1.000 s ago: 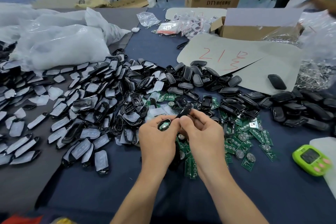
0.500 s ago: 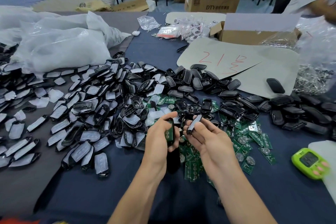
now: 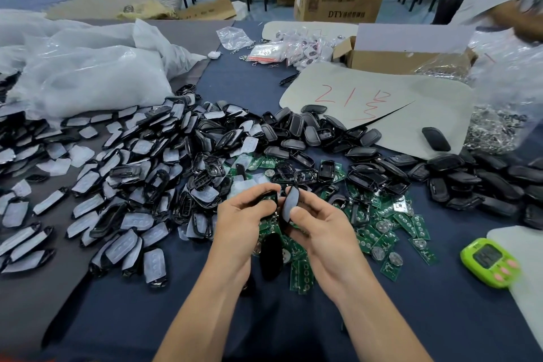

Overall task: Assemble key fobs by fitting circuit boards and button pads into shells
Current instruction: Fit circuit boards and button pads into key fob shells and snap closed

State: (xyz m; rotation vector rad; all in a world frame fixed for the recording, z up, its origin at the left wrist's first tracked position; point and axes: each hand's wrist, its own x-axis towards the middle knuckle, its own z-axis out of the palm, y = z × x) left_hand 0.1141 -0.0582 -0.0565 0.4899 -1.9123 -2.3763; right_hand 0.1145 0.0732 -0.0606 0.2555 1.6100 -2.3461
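Note:
My left hand grips a black shell half with a green circuit board showing in it. My right hand pinches a second shell piece with a pale film on its face, held upright just right of the first; the two pieces sit close together, almost touching. Below my hands lie loose green circuit boards with coin cells, and a closed black fob rests on the blue cloth between my wrists. A heap of film-covered shell fronts spreads to the left, black shell backs to the right.
A green timer lies at the right. Grey card sheet with red writing, an open carton, white plastic bags and small packets fill the back. Another person's arm reaches in at top right.
My right hand has turned its shell piece so the pale face shows and brought it closer to the left hand's shell. The left hand has shifted slightly right and lower in view.

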